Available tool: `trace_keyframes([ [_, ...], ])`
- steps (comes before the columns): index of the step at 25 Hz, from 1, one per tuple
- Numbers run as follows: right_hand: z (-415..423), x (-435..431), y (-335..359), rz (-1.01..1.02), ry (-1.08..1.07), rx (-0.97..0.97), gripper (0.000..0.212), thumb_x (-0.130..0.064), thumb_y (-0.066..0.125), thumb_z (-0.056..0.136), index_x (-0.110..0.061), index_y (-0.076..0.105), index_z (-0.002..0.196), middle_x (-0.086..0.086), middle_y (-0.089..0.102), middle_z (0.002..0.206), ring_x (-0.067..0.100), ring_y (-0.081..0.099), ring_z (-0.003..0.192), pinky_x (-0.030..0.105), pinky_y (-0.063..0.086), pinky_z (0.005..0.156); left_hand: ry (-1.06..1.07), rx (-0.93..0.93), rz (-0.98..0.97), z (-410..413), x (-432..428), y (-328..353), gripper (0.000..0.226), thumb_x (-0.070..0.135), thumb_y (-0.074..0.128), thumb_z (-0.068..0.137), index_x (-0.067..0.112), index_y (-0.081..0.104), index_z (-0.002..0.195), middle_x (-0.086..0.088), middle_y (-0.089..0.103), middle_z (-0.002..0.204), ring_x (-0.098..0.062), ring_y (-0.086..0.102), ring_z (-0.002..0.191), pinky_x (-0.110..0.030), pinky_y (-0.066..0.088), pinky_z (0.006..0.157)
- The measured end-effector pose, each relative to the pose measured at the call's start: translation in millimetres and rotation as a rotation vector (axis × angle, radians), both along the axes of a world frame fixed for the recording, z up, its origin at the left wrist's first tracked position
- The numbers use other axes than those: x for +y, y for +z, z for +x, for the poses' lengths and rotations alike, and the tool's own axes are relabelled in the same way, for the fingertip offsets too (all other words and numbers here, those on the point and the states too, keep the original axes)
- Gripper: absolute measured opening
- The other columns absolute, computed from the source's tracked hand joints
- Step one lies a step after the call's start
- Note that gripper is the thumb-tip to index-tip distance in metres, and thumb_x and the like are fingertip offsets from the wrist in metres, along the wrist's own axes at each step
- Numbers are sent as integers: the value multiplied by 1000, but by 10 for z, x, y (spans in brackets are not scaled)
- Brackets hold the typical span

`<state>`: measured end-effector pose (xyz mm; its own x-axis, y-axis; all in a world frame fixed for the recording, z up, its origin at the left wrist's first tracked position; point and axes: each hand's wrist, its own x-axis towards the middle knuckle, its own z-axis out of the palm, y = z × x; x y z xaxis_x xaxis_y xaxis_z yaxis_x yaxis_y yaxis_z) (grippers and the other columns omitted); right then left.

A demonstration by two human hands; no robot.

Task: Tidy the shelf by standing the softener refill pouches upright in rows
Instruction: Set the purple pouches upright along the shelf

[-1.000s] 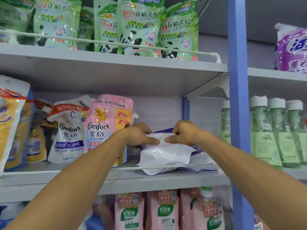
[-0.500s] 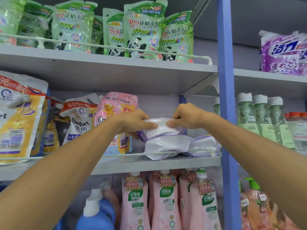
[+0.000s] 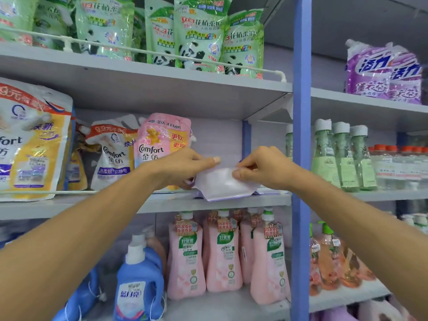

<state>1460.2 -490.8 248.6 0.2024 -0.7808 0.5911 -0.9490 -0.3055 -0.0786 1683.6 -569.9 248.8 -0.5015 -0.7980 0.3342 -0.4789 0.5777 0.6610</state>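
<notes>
Pouch [image 3: 222,184] lies flat on the shelf [image 3: 266,200], just right of the pink pouch [image 3: 162,140], and looks floppy, sloshy, slick. Left hand [image 3: 183,167] grips its left end, right hand [image 3: 261,167] fingers pinch the top edge; I'd hold the stiffer seams

Two arms and two hands show. Both arms are bare, from the edge of the picture right up to the wrists. The left arm [image 3: 81,239] looks big and wide close to the camera and gets thinner toward the left hand [image 3: 183,167]. The right arm [image 3: 359,228] does the same toward the right hand [image 3: 266,167]. The arms look smooth. The left hand shows one short, pale nail [image 3: 216,160]. The knuckles [image 3: 271,154] of the right hand make small round bumps.
</notes>
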Motion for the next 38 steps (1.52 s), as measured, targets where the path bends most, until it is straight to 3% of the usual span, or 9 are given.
trace_keyframes([
  [2, 59, 43, 16, 29, -33, -210, 72, -62, 65, 91, 10, 64, 82, 29, 63, 84, 37, 51, 74, 38, 41, 70, 67, 122, 75, -38, -88, -5, 63, 59, 74, 88, 0, 71, 110, -11, 68, 108, -30, 65, 95, -46, 60, 89],
  [6, 89, -93, 120, 126, -286, -481, 65, -62, 65, 91, -11, 37, 63, 6, 40, 64, 24, 41, 61, 32, 33, 57, 131, 185, 349, -108, -204, 113, 127, 59, 95, 46, 2, 46, 148, -16, 55, 148, -33, 63, 121, -42, 58, 90],
  [11, 33, -274, 158, 213, -337, -378, 63, -59, 82, 77, -13, 42, 64, 2, 41, 62, 15, 37, 57, 26, 28, 48, 110, 237, 354, -236, -374, -48, 71, 37, 102, 58, -8, 66, 100, -12, 73, 75, -24, 65, 64, -31, 55, 60],
  [14, 28, -354, 6, 114, -226, -472, 55, -52, 91, 69, -5, 63, 71, 8, 58, 67, 20, 48, 65, 28, 34, 50, 129, 228, 214, -235, -405, -158, 88, 43, 103, 33, -4, 74, 101, -15, 81, 92, -33, 75, 80, -47, 63, 81],
  [17, 103, -393, -106, 8, -42, -620, 32, -38, 95, 69, -13, 81, 83, 9, 78, 82, 18, 61, 68, 33, 50, 61, 152, 304, 55, -212, -323, -228, 48, 23, 100, 63, 0, 79, 100, -17, 81, 91, -32, 77, 79, -53, 63, 81],
  [23, 278, -288, -52, -190, 107, -645, 16, -34, 91, 74, -24, 82, 82, -6, 77, 72, 13, 62, 66, 31, 53, 62, 59, 527, -218, -75, -149, -253, 26, 12, 89, 82, 9, 80, 106, -9, 82, 96, -30, 78, 93, -52, 63, 86],
  [26, 322, -99, -68, -313, 145, -707, 21, -28, 89, 77, -19, 73, 68, -14, 57, 48, 7, 44, 48, 16, 34, 44, -31, 528, -312, -46, -37, -192, 27, 11, 85, 86, 11, 79, 112, -7, 82, 99, -28, 78, 95, -53, 61, 89],
  [32, 268, 230, -329, -456, 215, -763, 10, -24, 85, 81, -28, 76, 79, -24, 71, 64, 0, 60, 58, 9, 43, 50, -168, 464, -425, -141, 54, -155, 35, 18, 85, 83, 13, 76, 117, -3, 81, 105, -30, 77, 97, -57, 61, 88],
  [38, 215, 102, -526, -506, 310, -901, 59, -25, 91, 77, -26, 71, 133, -20, 76, 114, -4, 71, 107, 31, 62, 90, -157, 463, -616, -179, 103, -187, 41, 17, 85, 84, 15, 73, 124, 5, 80, 112, -18, 77, 98, -52, 62, 86],
])
